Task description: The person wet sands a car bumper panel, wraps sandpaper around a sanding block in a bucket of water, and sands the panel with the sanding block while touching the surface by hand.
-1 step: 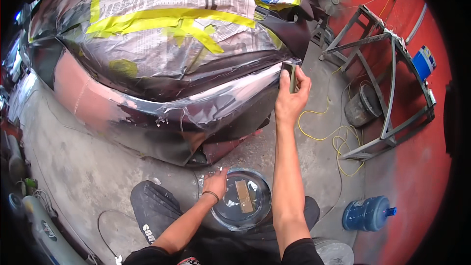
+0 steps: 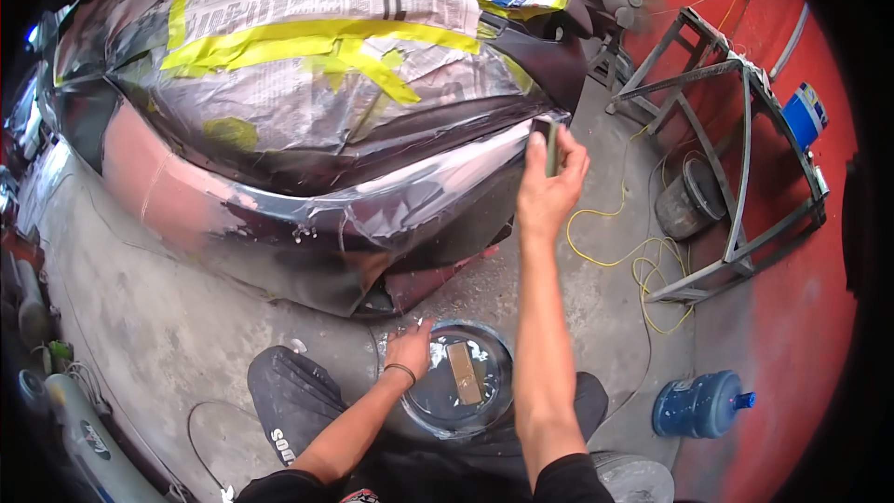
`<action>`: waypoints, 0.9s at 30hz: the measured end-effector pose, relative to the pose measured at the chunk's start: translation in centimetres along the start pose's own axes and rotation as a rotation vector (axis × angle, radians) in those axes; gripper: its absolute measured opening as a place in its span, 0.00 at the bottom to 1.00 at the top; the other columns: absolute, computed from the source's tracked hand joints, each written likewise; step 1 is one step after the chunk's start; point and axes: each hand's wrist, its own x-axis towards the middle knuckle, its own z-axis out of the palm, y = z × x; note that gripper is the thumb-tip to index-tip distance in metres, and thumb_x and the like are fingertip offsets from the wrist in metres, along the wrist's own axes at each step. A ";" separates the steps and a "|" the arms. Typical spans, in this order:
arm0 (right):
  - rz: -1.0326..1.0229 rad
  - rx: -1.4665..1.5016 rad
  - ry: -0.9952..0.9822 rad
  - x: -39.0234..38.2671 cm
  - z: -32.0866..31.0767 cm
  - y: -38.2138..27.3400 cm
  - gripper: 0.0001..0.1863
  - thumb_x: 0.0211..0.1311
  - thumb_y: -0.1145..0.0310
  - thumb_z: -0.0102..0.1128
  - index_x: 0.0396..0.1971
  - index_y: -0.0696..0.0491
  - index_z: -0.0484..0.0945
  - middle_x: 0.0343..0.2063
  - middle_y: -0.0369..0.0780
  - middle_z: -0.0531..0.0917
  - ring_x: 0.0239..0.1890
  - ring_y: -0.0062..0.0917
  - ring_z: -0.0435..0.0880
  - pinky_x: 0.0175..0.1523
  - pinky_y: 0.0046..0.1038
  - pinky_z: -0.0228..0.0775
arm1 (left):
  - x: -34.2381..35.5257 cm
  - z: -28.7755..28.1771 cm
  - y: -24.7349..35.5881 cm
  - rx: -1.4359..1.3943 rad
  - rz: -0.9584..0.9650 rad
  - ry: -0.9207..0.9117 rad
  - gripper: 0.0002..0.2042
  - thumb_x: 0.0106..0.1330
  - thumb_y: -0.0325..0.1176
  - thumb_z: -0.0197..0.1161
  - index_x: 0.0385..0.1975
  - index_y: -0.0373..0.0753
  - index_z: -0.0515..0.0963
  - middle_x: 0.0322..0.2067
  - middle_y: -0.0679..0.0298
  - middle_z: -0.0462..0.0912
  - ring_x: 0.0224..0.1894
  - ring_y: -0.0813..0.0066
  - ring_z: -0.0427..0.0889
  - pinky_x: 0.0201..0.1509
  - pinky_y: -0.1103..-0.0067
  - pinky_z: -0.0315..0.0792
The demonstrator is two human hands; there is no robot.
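Grips a slim rectangular block, black on top and olive green along the side point(image 2: 552, 154), between thumb and fingers of the bare right hand point(image 2: 551, 194), well beyond the round dark-blue water basin point(image 2: 507, 363) and to its right. Holds the block at the pale, primed edge of a dark, glossy car front end point(image 2: 419, 265), apparently touching it. Rests the left hand point(image 2: 410, 349) at the near-left rim of the basin, fingers loosely bent, with a thin dark wristband point(image 2: 400, 370) below. Cannot tell whether that hand closes on the rim or merely lies there.

Has a flat brown rectangular bar point(image 2: 463, 373) lying inside the basin. Sits with dusty dark-grey trousers point(image 2: 298, 391) spread to either side of the basin.

Faces the car front end beyond the basin, with a matte pink filler patch point(image 2: 158, 168) far to the basin's left, and sees crumpled printed newspaper point(image 2: 279, 93) fixed over the car by bright yellow tape point(image 2: 307, 35).

Has a translucent blue plastic water jug point(image 2: 698, 405) lying on its side to the right of the basin. Farther out, beyond and right of the basin, finds a looped yellow cord point(image 2: 596, 213), a dirty black bucket point(image 2: 680, 210), an angular grey metal frame point(image 2: 675, 83) and a red wall point(image 2: 810, 251).
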 end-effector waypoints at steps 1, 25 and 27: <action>0.052 0.005 -0.041 -2.4 0.4 -1.3 0.17 0.72 0.69 0.71 0.54 0.62 0.81 0.54 0.50 0.81 0.59 0.45 0.82 0.68 0.45 0.73 | 0.0 -0.3 -0.4 0.002 -0.016 -0.002 0.19 0.81 0.34 0.55 0.69 0.45 0.74 0.55 0.47 0.88 0.56 0.44 0.88 0.67 0.47 0.73; 0.144 0.278 0.032 -10.9 2.8 -5.9 0.24 0.82 0.66 0.64 0.65 0.65 0.67 0.63 0.53 0.75 0.68 0.42 0.75 0.79 0.44 0.61 | -0.2 2.4 -3.8 0.097 -0.007 -0.029 0.22 0.83 0.38 0.54 0.74 0.47 0.71 0.59 0.46 0.85 0.62 0.45 0.86 0.72 0.48 0.70; 0.007 0.374 -0.055 -15.3 2.8 -8.2 0.27 0.79 0.69 0.66 0.68 0.63 0.66 0.68 0.54 0.70 0.69 0.45 0.74 0.78 0.47 0.62 | -0.4 3.8 -6.0 -0.140 -0.123 0.003 0.22 0.83 0.38 0.53 0.74 0.47 0.71 0.59 0.46 0.85 0.62 0.45 0.86 0.71 0.48 0.71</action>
